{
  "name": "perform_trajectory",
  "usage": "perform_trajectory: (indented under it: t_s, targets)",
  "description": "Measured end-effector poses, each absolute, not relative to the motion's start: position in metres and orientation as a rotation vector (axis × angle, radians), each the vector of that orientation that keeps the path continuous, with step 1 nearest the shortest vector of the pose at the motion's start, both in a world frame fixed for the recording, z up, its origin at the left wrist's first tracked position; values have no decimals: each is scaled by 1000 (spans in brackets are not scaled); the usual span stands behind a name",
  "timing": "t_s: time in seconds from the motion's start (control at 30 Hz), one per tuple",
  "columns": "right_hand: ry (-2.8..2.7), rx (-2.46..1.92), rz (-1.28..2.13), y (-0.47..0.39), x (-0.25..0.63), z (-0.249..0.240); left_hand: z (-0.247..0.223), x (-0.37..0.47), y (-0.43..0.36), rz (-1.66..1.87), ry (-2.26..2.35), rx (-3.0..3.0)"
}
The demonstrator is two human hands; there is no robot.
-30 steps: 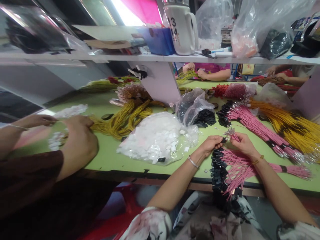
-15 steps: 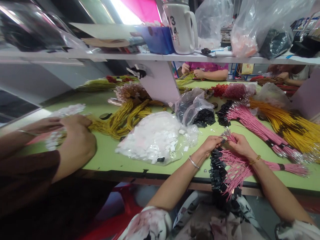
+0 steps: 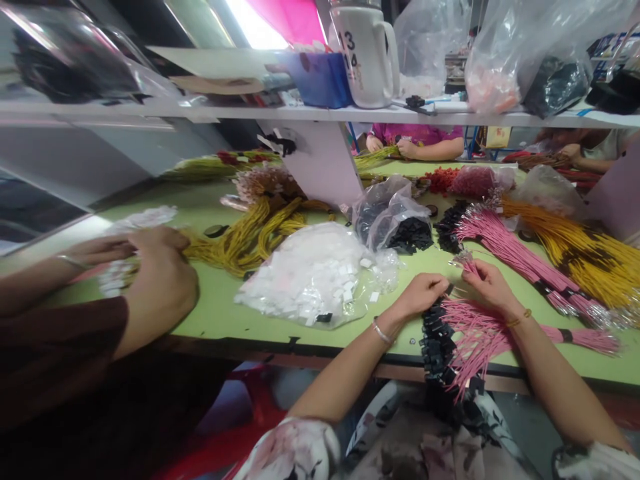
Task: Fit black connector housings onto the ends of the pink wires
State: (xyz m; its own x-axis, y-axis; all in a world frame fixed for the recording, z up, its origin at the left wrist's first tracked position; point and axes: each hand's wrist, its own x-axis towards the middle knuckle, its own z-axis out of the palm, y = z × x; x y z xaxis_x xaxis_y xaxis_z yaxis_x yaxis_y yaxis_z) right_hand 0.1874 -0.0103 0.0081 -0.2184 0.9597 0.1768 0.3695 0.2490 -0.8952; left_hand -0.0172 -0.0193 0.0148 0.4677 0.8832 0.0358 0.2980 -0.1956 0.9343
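Observation:
My left hand (image 3: pixel 423 295) is closed in a pinch, with a small black connector housing (image 3: pixel 450 289) at its fingertips. My right hand (image 3: pixel 489 288) is shut on a short bunch of pink wires (image 3: pixel 469 265) whose bare metal ends point up and left. A thin wire shows between the two hands, but I cannot make out whether it enters the housing. Below them lies a pile of pink wires (image 3: pixel 477 340) with black connectors (image 3: pixel 434 343) on their left ends, hanging over the table's front edge.
A bag of white connectors (image 3: pixel 305 280) and a bag with black connectors (image 3: pixel 410 235) lie left of my hands. Pink wire bundles (image 3: pixel 520 257) and yellow wires (image 3: pixel 590 260) lie right. A co-worker's hands (image 3: pixel 163 273) work at left. A shelf (image 3: pixel 310 115) crosses above, bearing a mug (image 3: pixel 363 60).
My hands have drawn slightly apart; the pink wire bunch in my right hand has moved a little up and right. The view has shifted slightly.

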Motion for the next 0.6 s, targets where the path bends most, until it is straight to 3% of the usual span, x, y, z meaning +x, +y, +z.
perform_trajectory:
  t_s: [0.13, 0.33, 0.6]
  targets:
    - [-1839, -1170, 1180, -12, 186, 14, 30, -31, -62, 595, 872, 2376]
    - [-2268, -1068, 1295, -16, 179, 18, 5, -24, -113, 230, 973, 2881]
    - [-2479, -1182, 906, -17, 172, 11, 3, -18, -121, 200, 1073, 2946]
